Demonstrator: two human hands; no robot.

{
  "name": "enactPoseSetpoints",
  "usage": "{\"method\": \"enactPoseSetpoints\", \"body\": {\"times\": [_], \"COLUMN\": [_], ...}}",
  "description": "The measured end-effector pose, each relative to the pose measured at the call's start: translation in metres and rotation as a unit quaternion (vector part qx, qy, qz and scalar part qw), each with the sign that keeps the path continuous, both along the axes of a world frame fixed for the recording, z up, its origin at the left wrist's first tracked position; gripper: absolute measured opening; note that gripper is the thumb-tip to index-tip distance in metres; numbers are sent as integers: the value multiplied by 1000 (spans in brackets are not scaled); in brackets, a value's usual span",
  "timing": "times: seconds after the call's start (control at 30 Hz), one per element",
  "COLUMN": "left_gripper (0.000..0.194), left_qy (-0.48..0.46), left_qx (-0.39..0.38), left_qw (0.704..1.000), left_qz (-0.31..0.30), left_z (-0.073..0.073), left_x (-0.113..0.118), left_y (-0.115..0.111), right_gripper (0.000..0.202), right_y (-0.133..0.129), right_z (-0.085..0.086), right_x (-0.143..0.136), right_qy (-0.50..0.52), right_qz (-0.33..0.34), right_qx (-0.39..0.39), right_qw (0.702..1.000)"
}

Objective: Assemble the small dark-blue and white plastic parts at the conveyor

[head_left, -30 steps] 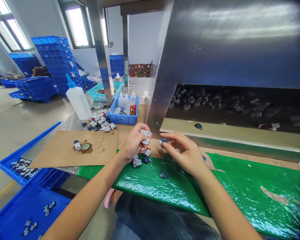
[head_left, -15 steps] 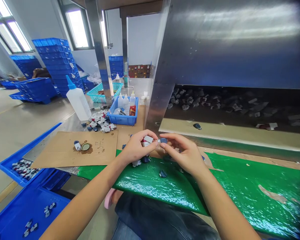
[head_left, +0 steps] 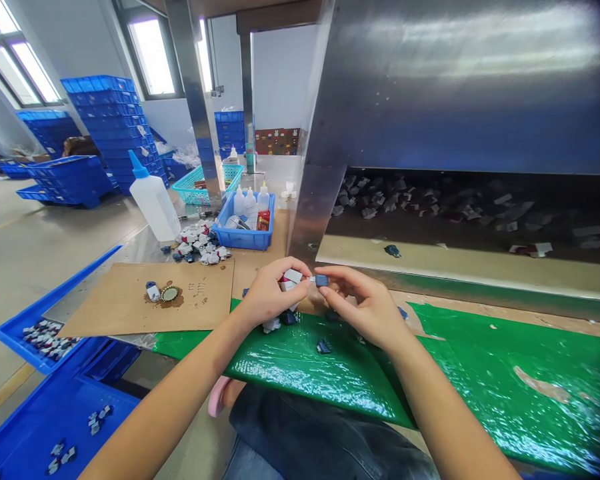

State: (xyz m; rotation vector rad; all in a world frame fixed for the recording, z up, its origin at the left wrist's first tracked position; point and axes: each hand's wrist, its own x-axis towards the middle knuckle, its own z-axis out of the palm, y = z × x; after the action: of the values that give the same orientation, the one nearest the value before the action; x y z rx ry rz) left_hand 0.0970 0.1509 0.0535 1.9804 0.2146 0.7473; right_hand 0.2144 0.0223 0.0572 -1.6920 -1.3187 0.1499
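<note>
My left hand [head_left: 275, 288] is closed on a small white piece [head_left: 293, 275] with a dark red part, and its fingertips pinch a little white bit. Facing it, my right hand [head_left: 357, 300] pinches a small dark blue piece [head_left: 321, 281] between thumb and forefinger. The two pieces meet or nearly meet between my fingertips; I cannot tell whether they are joined. Beneath my hands, more white and blue pieces lie on the green covering [head_left: 290, 353], one blue piece [head_left: 324, 346] apart from the others.
At left, a cardboard sheet [head_left: 100, 300] holds a bottle cap [head_left: 169, 293] in a wet stain. Behind it are a heap of pieces [head_left: 200, 240], a white squeeze bottle [head_left: 155, 207] and a blue basket [head_left: 243, 239]. A metal hood [head_left: 455, 87] stands at right over scattered pieces.
The blue piece has turned slightly in my right fingers and sits closer to the left hand's piece. The whole view has shifted a little; both hands keep their grip.
</note>
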Motion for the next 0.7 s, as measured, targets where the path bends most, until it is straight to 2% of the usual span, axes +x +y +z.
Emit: {"method": "enactPoseSetpoints", "body": {"times": [0.43, 0.7], "left_gripper": [11, 8], "left_qy": [2, -21], "left_qx": [7, 38], "left_qw": [1000, 999], "left_qz": [-4, 0], "left_z": [0, 0], "left_x": [-1, -1], "left_y": [1, 0], "right_gripper": [26, 25], "right_y": [0, 0], "right_z": [-2, -2], "right_x": [1, 0], "right_qy": [-4, 6], "right_qz": [-3, -3], "right_qx": [-4, -10], "right_qw": [1000, 1000]}}
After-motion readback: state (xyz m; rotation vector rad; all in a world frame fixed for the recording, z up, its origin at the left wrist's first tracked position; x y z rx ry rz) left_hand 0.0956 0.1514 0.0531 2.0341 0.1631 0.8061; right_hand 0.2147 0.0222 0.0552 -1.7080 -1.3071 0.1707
